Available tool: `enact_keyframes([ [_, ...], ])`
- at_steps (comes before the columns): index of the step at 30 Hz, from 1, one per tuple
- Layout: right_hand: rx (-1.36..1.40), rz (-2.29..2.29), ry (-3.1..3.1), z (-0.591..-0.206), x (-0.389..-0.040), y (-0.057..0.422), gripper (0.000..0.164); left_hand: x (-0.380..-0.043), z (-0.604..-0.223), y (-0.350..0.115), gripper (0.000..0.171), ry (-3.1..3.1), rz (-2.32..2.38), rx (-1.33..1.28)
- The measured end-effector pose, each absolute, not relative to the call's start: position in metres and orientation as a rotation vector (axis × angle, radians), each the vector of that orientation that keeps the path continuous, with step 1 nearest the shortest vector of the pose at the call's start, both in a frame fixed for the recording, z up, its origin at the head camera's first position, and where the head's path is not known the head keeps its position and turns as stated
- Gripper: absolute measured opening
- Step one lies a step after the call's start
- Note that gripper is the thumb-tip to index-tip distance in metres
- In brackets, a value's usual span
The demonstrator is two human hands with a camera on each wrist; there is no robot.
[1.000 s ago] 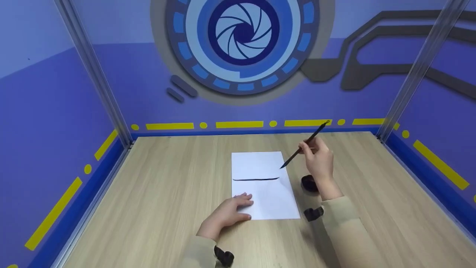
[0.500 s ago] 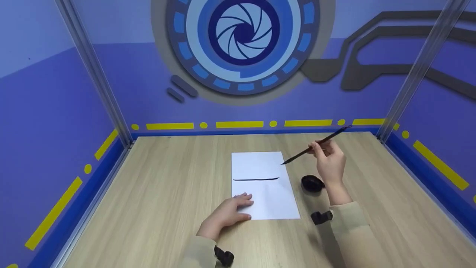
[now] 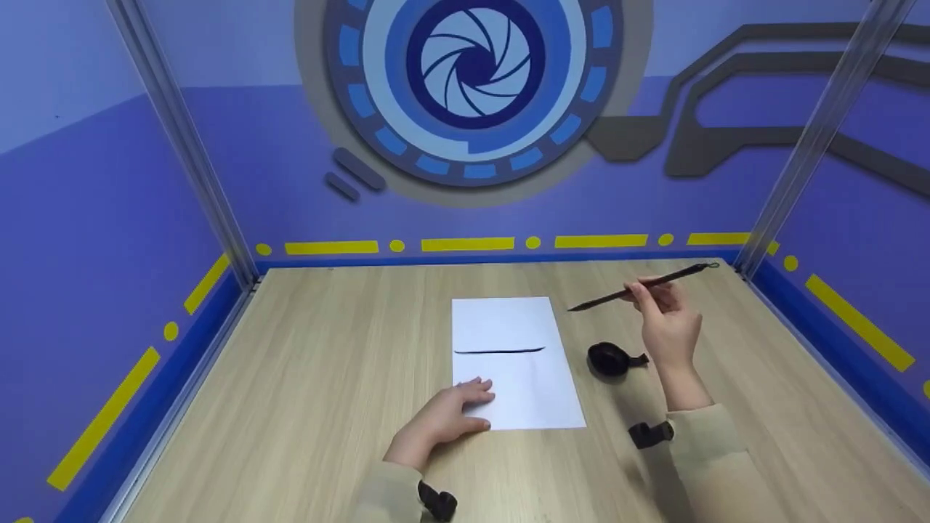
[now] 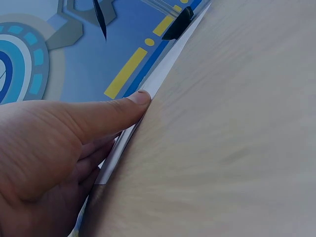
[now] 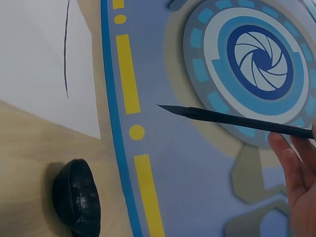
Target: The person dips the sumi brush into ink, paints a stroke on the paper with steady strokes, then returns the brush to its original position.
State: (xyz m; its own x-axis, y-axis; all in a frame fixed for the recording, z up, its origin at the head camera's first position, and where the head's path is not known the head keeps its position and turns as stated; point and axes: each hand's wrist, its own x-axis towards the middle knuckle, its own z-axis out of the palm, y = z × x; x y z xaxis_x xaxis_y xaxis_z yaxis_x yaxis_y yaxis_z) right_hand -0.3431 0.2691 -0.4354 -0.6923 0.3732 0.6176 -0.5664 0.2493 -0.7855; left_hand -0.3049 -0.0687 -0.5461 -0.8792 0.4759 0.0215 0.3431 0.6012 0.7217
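Note:
My right hand (image 3: 670,327) pinches a dark writing brush (image 3: 610,298), raised above the table right of the paper. Its pointed tip aims left and slightly down; a small loop hangs at the far end. In the right wrist view the brush (image 5: 222,118) shows a fine dark tip. A white sheet of paper (image 3: 508,319) lies on the table with one black horizontal stroke (image 3: 500,351) across it. My left hand (image 3: 445,414) rests on the sheet's lower left edge, fingers spread. The left wrist view shows the thumb (image 4: 108,116) along the paper's edge.
A small black ink dish (image 3: 608,360) with a short handle stands on the wooden table (image 3: 327,363), right of the paper and below the right hand. Blue patterned walls (image 3: 465,211) enclose the table at the back and sides.
My right hand has moved right with the brush, away from the paper, and the brush has tilted flatter. The ink dish is now fully uncovered. My left hand stays in place.

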Motion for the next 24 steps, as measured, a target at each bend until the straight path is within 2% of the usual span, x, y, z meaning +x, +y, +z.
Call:
enact_keyframes([
  [14,0.372,1.373,-1.773,-0.447,-0.332,0.288,0.014,-0.305,-0.547,-0.069,0.048,2.654,1.128,0.681],
  [20,0.559,1.128,-1.791,-0.454,-0.333,0.297,0.022,-0.305,-0.548,-0.07,0.048,2.647,1.135,0.694],
  [24,0.641,0.941,-1.813,-0.46,-0.333,0.303,0.015,-0.305,-0.548,-0.07,0.048,2.646,1.135,0.721],
])
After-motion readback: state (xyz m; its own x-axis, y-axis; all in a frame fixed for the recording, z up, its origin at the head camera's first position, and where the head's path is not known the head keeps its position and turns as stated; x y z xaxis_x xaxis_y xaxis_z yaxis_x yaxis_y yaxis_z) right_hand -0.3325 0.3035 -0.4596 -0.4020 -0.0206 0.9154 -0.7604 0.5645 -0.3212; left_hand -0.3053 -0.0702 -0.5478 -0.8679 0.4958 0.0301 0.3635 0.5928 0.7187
